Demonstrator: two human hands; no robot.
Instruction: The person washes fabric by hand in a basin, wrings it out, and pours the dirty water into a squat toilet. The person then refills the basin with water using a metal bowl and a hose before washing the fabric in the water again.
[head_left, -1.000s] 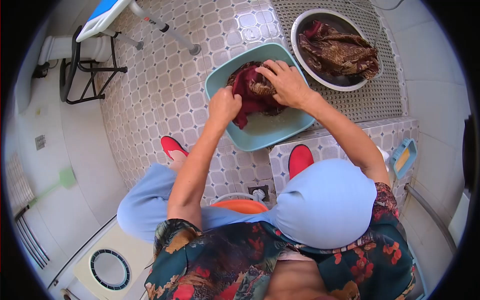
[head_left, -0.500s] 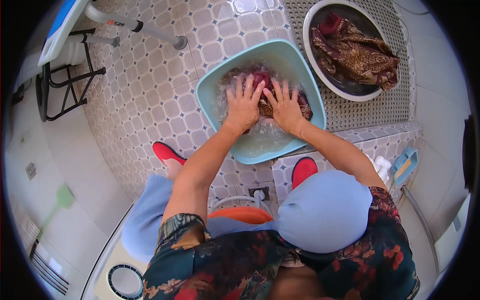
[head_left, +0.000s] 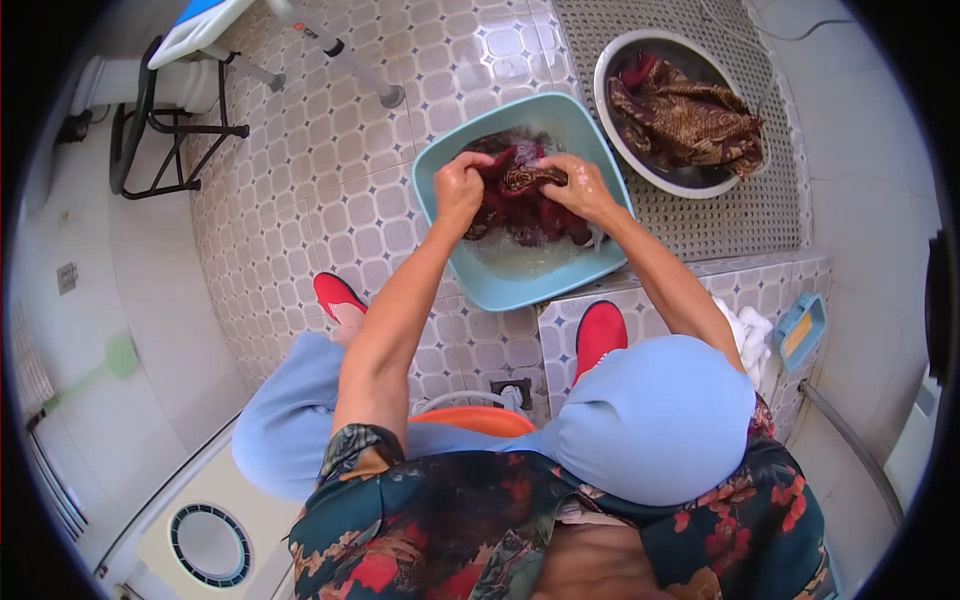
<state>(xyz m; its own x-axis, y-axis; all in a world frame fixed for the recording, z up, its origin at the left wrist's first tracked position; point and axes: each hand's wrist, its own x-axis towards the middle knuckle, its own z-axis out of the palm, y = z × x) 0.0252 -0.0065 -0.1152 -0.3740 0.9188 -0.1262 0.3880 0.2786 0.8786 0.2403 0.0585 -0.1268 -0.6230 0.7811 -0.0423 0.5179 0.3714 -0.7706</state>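
Note:
A light-blue plastic basin (head_left: pixel 510 290) stands on the tiled floor with cloudy water in it. In the water lies a dark red patterned garment (head_left: pixel 520 215), part of it raised between my hands. My left hand (head_left: pixel 461 187) grips the cloth near the basin's left wall, its fingers curled closed. On the right, my right hand (head_left: pixel 580 188) pinches another part of the same garment, where a brown-and-gold pattern shows. The lower folds of the cloth stay in the water.
A metal bowl (head_left: pixel 603 95) holding more brown patterned cloth (head_left: pixel 690 115) stands on a perforated mat (head_left: pixel 770 215) at upper right. White cloth (head_left: pixel 745 340) and a small blue tray (head_left: pixel 803 332) lie lower right. A black-framed stand (head_left: pixel 165 130) is at left.
My hands were spread flat, pressing the cloth down into splashing water. Now both have closed on the garment and lifted part of it. The view has shifted slightly.

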